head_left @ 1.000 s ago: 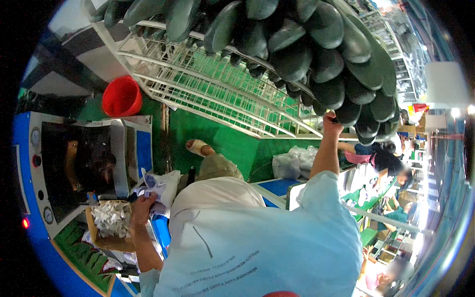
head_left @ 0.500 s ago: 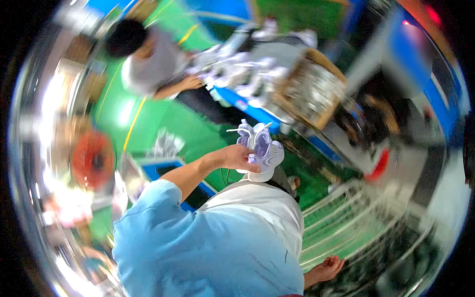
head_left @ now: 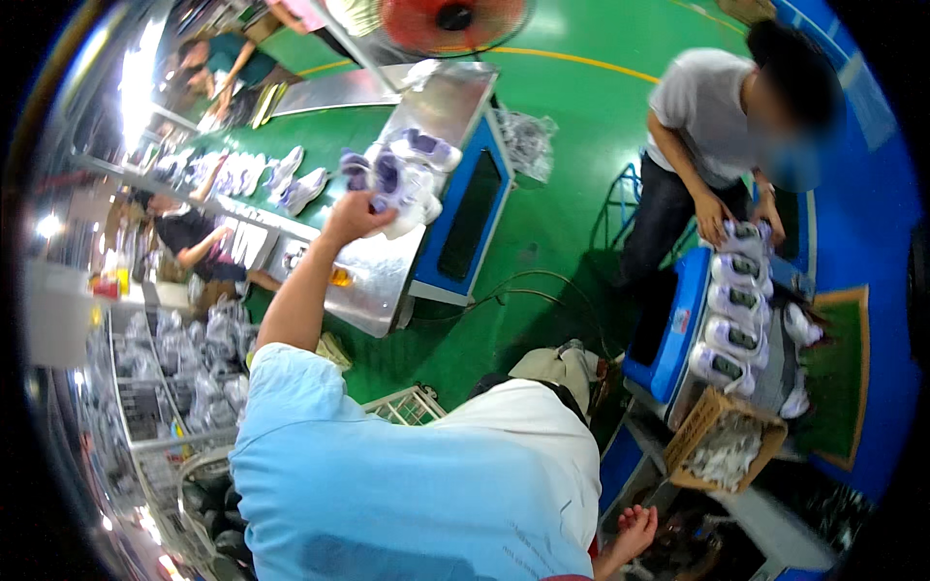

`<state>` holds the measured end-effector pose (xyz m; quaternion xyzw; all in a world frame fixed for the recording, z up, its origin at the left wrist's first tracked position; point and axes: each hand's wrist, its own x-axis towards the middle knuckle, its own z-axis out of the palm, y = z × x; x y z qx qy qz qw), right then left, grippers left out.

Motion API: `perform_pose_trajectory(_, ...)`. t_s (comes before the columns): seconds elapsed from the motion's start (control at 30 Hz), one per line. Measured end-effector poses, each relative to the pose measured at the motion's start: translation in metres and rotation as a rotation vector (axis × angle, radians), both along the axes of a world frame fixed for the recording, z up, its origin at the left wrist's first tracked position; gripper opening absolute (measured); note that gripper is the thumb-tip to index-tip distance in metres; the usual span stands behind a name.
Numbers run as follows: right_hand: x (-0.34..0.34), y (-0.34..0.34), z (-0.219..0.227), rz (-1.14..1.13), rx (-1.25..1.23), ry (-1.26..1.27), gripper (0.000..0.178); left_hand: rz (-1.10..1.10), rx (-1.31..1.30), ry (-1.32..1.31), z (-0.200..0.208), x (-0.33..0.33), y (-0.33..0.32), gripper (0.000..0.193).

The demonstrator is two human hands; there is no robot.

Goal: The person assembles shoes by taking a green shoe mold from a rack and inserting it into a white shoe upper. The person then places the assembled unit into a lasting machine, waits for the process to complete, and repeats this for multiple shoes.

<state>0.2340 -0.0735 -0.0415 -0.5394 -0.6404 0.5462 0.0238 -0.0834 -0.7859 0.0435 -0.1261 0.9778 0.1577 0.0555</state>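
Grasping white-and-purple shoes with the left hand, at the bench; holding the right hand loosely curled, seemingly empty. Possibly risking bumping another shoe just past the left hand, through overreaching.

At left, held shoes are hanging before the bench; right, a box is sitting beside a shoe row.

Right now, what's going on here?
The left hand grips white-and-purple shoes at a metal bench; whether they touch it is unclear. The right hand is loosely curled, with nothing visible in it. To the right, a co-worker has both hands on a shoe ending a row.
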Motion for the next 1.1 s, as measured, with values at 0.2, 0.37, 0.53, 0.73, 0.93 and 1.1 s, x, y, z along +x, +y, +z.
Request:
perform_pose_trajectory(0.2, -0.077, 0.015, -0.002, 0.512, 0.090, -0.031, 0.049, 0.613, -0.451, -0.083, -0.035, 0.063, -0.278, 0.051)
perform_pose_trajectory(0.37, -0.068, -0.007, 0.026, 0.646, 0.267, -0.272, 0.048, 0.432, -0.332, 0.014, -0.114, -0.068, -0.173, 0.056)
perform_pose_trajectory(0.53, -0.059, -0.018, 0.030, 0.570, 0.224, -0.342, 0.050, -0.162, 0.285, 0.024, -0.151, -0.083, 0.164, 0.026)
perform_pose_trajectory(0.73, -0.051, -0.034, 0.018, 0.296, 0.034, -0.436, 0.052, -0.964, 0.546, -0.039, -0.114, -0.186, 0.512, 0.026)
perform_pose_trajectory(0.93, -0.013, -0.070, 0.017, 0.016, 0.103, -0.404, 0.054, -0.939, 0.247, 0.177, -0.202, -0.301, 0.670, 0.048)
perform_pose_trajectory(1.1, 0.007, -0.109, 0.006, -0.132, 0.031, -0.473, 0.052, -0.953, 0.279, -0.111, -0.269, -0.341, 0.693, 0.072)
